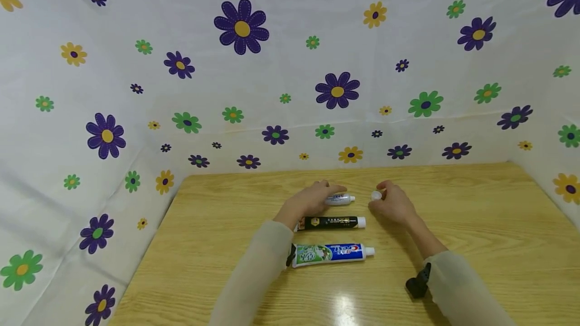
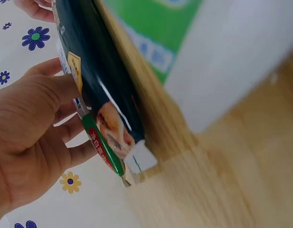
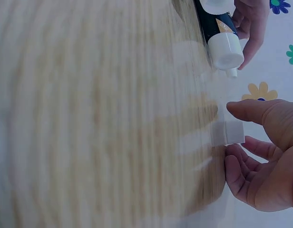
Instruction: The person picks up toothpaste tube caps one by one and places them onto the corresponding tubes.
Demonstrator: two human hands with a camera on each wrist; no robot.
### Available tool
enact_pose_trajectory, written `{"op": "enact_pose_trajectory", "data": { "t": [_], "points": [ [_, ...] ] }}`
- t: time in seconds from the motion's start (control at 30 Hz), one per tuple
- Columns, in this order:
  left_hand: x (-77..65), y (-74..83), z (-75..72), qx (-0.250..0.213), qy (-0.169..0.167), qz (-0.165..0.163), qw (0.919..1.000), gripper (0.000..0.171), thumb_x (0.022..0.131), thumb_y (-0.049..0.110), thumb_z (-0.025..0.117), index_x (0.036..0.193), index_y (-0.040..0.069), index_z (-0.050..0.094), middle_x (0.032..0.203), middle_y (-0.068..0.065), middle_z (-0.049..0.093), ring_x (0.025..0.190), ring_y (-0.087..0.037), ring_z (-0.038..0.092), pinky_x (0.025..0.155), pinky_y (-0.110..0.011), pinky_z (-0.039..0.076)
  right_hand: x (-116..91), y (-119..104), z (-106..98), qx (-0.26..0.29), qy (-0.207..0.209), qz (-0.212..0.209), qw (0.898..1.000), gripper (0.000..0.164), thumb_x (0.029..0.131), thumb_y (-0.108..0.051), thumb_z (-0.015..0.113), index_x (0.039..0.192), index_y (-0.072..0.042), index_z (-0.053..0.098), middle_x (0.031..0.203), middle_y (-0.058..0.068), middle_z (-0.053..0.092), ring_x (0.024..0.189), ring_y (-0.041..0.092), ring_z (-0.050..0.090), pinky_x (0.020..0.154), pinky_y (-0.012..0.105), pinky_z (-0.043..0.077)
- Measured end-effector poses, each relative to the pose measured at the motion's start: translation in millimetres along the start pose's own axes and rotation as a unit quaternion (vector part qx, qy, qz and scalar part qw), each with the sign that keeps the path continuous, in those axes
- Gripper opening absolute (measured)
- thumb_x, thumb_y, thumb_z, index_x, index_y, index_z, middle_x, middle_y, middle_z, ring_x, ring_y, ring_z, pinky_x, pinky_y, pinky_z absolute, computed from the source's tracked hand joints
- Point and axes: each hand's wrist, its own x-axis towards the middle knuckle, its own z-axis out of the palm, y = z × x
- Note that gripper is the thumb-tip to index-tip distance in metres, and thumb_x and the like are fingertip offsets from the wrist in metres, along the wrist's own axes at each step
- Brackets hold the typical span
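My left hand [image 1: 308, 199] holds a small silvery toothpaste tube [image 1: 339, 199] at the table's far side, thumb on the near side and fingers beyond it. Its narrow white nozzle is bare and points right. In the left wrist view, the tube's green-and-red tail [image 2: 102, 148] shows beside the fingers. A small white cap [image 1: 376, 195] stands on the tabletop to the right of the nozzle. Around it, my right hand [image 1: 395, 204] rests with loosely bent fingers. In the right wrist view, the thumb is apart from the cap [image 3: 235, 132], with fingers close on its other side.
Nearer on the wooden table [image 1: 476, 225] lie a black toothpaste tube [image 1: 333, 222] and a larger green-and-blue one [image 1: 331, 254], both with white caps pointing right. My left forearm passes by their tail ends. A flowered white cloth [image 1: 281, 114] hangs behind and at both sides.
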Motion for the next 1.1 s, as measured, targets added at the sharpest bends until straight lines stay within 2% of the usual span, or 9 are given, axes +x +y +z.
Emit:
{"op": "enact_pose_trajectory", "data": {
  "t": [0.13, 0.3, 0.47, 0.73, 1.0, 1.1],
  "points": [
    [-4.3, 0.4, 1.4, 0.001, 0.008, -0.005, 1.0, 0.064, 0.1, 0.006, 0.055, 0.152, 0.038, 0.038, 0.14, -0.012, 0.047, 0.124, -0.027, 0.048, 0.102, -0.045, 0.047, -2, -3, 2, -0.009, 0.002, 0.002, 1.0, 0.051, 0.087, -0.021, 0.069, 0.125, 0.008, 0.052, 0.107, 0.022, 0.061, 0.09, 0.03, 0.057, 0.078, 0.043, 0.05],
    [-12.5, -2.0, -0.4, -0.009, 0.039, -0.011, 0.9991, 0.07, 0.098, 0.001, 0.053, 0.154, 0.038, 0.034, 0.137, -0.012, 0.048, 0.117, -0.025, 0.049, 0.095, -0.041, 0.05, -3, -5, 0, -0.018, 0.005, -0.017, 1.0, 0.044, 0.088, -0.019, 0.068, 0.119, 0.009, 0.056, 0.105, 0.022, 0.062, 0.091, 0.031, 0.057, 0.081, 0.044, 0.05],
    [-22.8, 0.4, -11.3, 0.001, 0.075, 0.008, 0.9971, 0.069, 0.098, 0.002, 0.056, 0.155, 0.034, 0.034, 0.134, -0.013, 0.048, 0.112, -0.025, 0.05, 0.093, -0.038, 0.051, -7, -6, -3, -0.004, 0.012, -0.029, 1.0, 0.041, 0.088, -0.015, 0.067, 0.118, 0.01, 0.056, 0.106, 0.024, 0.062, 0.092, 0.032, 0.058, 0.081, 0.045, 0.051],
    [-42.0, 6.8, -24.3, 0.05, 0.123, 0.015, 0.9911, 0.068, 0.098, 0.013, 0.062, 0.156, 0.033, 0.032, 0.131, -0.013, 0.052, 0.111, -0.027, 0.054, 0.09, -0.038, 0.053, -20, -13, -7, 0.057, 0.019, -0.033, 0.998, 0.043, 0.091, -0.014, 0.065, 0.125, 0.01, 0.052, 0.116, 0.027, 0.059, 0.097, 0.034, 0.059, 0.079, 0.039, 0.052],
    [-65.2, 9.6, -22.1, 0.125, 0.124, 0.009, 0.9843, 0.069, 0.1, 0.013, 0.059, 0.158, 0.029, 0.025, 0.137, -0.009, 0.055, 0.125, -0.032, 0.051, 0.103, -0.049, 0.047, -39, -29, -11, 0.081, 0.044, -0.083, 0.992, 0.039, 0.094, -0.016, 0.066, 0.123, 0.008, 0.054, 0.116, 0.024, 0.059, 0.089, 0.029, 0.059, 0.075, 0.033, 0.052],
    [-71.5, 9.9, -19.1, 0.128, 0.132, 0.011, 0.9828, 0.067, 0.101, 0.013, 0.058, 0.157, 0.028, 0.026, 0.138, -0.008, 0.054, 0.127, -0.032, 0.049, 0.102, -0.051, 0.047, -47, -37, -11, 0.089, 0.046, -0.086, 0.991, 0.039, 0.093, -0.016, 0.067, 0.123, 0.006, 0.055, 0.116, 0.023, 0.059, 0.087, 0.028, 0.059, 0.073, 0.032, 0.051]
  ]
}}
